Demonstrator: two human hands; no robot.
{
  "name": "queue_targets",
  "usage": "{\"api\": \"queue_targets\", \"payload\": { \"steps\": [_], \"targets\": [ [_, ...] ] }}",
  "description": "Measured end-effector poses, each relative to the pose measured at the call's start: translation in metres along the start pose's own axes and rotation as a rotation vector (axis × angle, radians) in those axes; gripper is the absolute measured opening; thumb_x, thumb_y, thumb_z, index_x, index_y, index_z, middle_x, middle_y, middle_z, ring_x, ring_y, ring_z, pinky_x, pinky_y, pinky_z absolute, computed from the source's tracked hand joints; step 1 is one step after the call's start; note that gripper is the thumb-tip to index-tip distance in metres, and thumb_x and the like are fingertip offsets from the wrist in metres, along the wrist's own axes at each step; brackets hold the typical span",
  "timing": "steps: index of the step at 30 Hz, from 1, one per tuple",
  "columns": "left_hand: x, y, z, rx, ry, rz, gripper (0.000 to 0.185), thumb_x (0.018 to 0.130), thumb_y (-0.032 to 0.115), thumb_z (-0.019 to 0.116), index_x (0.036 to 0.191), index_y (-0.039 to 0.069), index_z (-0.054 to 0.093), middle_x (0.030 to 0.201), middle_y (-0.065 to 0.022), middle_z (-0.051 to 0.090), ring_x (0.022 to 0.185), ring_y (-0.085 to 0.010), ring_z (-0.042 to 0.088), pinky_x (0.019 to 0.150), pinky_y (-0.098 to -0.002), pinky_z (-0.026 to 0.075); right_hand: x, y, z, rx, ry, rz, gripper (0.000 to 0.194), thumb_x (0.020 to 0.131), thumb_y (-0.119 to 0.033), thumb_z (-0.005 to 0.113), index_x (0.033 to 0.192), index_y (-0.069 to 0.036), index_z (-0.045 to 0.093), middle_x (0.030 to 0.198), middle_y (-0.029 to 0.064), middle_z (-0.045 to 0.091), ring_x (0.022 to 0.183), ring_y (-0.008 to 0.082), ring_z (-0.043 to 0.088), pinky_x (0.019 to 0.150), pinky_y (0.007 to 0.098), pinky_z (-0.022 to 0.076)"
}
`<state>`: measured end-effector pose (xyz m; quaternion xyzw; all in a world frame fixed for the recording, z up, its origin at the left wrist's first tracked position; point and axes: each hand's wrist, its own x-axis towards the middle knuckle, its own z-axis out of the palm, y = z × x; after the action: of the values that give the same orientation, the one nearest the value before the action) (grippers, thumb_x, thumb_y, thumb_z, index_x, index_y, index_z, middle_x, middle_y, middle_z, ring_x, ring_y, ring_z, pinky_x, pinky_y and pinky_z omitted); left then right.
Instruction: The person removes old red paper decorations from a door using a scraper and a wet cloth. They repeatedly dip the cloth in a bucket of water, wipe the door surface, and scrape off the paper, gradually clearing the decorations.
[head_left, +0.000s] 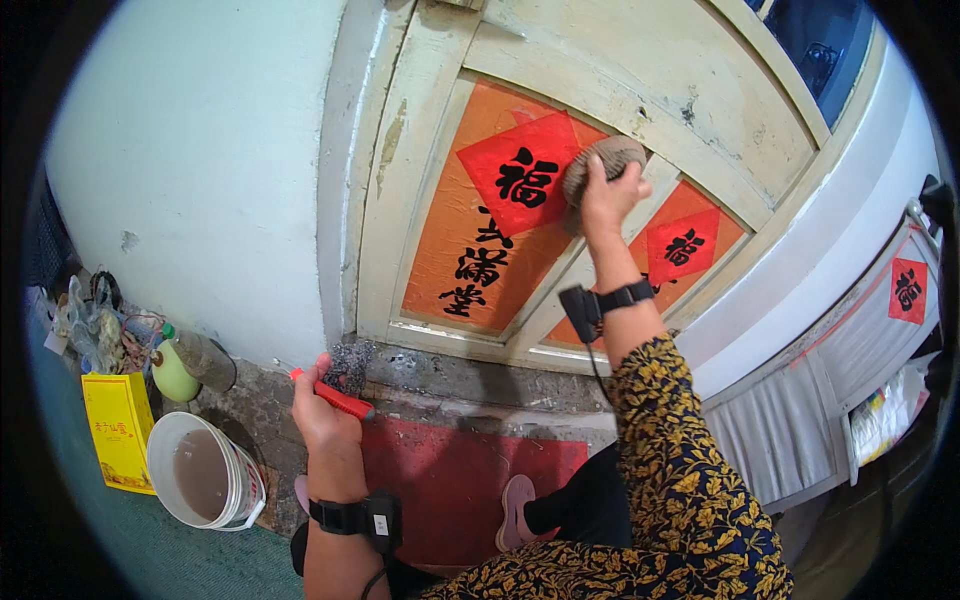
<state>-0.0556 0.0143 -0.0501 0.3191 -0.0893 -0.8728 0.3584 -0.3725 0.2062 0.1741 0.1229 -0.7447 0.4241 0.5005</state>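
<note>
My right hand (613, 196) grips a brownish-grey ribbed cloth or pad (619, 156) and presses it on the upper part of the cream wooden door (420, 142). Just left of the cloth is a red paper diamond with black lettering (525, 169), which overlaps an orange paper panel (450, 247). A smaller red diamond (686, 244) lies on the right-hand orange panel (709, 199). Low at the left, my left hand (326, 412) holds a red-handled tool (345, 401), its kind unclear, and a dark, shiny mesh scourer (351, 367).
A white bucket of murky water (244, 487) stands on the floor at left, beside a yellow box (116, 427), a green sprayer bottle (174, 371) and plastic bags (94, 322). A red mat (450, 480) lies below the doorsill. A grey fabric-covered stand (780, 435) is at right.
</note>
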Motion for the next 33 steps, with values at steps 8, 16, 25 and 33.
{"api": "queue_targets", "payload": {
  "steps": [8, 16, 25, 33],
  "targets": [
    [-0.001, 0.001, 0.003, 0.025, -0.020, 0.053, 0.029, 0.091, 0.018, 0.047, 0.106, -0.003, 0.059, 0.104, -0.0091, 0.059, 0.092, -0.0221, 0.055, 0.081, -0.0342, 0.044, -0.042, -0.117, 0.070, -0.017, -0.292, -0.714, 0.032, 0.067, 0.000, 0.063, 0.097, -0.005, 0.054, 0.109, 0.0199, 0.045, 0.104, 0.0381, 0.046, 0.085, 0.0458, 0.0440],
    [0.010, -0.003, -0.008, 0.050, -0.096, 0.001, 0.029, 0.091, 0.021, 0.046, 0.107, -0.001, 0.057, 0.106, -0.0098, 0.058, 0.094, -0.0261, 0.056, 0.079, -0.0425, 0.046, -0.007, -0.113, 0.060, -0.258, -0.308, -1.159, 0.017, 0.071, -0.012, 0.061, 0.087, -0.011, 0.058, 0.101, 0.0076, 0.051, 0.093, 0.0269, 0.052, 0.070, 0.0389, 0.0468],
    [-0.008, 0.011, 0.000, -0.042, -0.046, -0.023, 0.030, 0.094, 0.019, 0.042, 0.106, -0.004, 0.058, 0.106, -0.0123, 0.058, 0.090, -0.0243, 0.056, 0.080, -0.0372, 0.048, 0.011, 0.000, -0.024, -0.438, -0.101, -0.549, 0.026, 0.079, -0.020, 0.063, 0.100, -0.005, 0.058, 0.107, 0.0175, 0.053, 0.100, 0.0371, 0.051, 0.080, 0.0492, 0.0434],
    [-0.012, 0.013, 0.004, -0.017, -0.031, 0.037, 0.030, 0.092, 0.018, 0.044, 0.104, -0.006, 0.059, 0.101, -0.0129, 0.059, 0.093, -0.0254, 0.057, 0.080, -0.0374, 0.048, -0.016, -0.051, 0.028, 0.220, -0.185, -0.503, 0.025, 0.081, -0.019, 0.063, 0.088, 0.004, 0.059, 0.091, 0.0262, 0.057, 0.089, 0.0411, 0.055, 0.079, 0.0453, 0.0450]
  ]
}}
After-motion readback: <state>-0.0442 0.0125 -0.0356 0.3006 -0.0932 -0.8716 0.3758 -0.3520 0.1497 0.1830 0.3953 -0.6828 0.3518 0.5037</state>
